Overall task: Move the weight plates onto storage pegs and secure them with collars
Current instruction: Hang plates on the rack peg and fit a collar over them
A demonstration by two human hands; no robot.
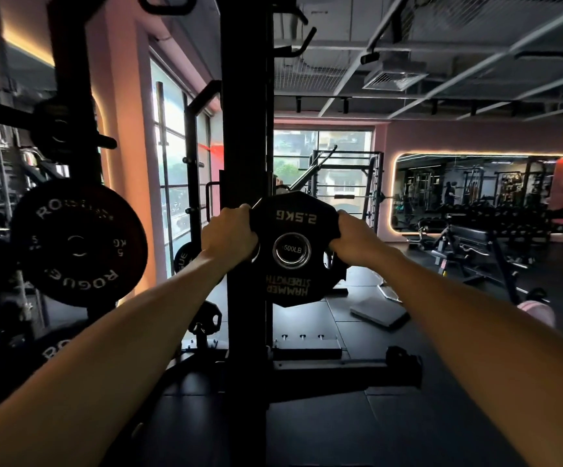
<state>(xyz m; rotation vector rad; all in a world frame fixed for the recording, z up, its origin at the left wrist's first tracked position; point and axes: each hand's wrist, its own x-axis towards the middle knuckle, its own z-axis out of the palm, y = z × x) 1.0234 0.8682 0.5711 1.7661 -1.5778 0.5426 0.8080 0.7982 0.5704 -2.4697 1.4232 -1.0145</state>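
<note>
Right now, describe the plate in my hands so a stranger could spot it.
Find the black rack post mid-frame. The small plate sits on its right side, left hand and right hand gripping its edges. Unlike the round plate at left, it has flat sides and reads 2.5KG upside down.

A lit-edged wall mirror [475, 193] hangs beyond a black bench [472, 237], beside bright windows [322, 156].

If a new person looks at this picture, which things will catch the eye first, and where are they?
First, in the centre, the small 2.5KG plate, upside down, with a chromed peg end marked 500LB in its hole; the left hand and right hand grip its rim. To the left, a larger Rogue 5 KG plate hangs on the rack. Far right, a lit mirror glows on the wall.
</note>
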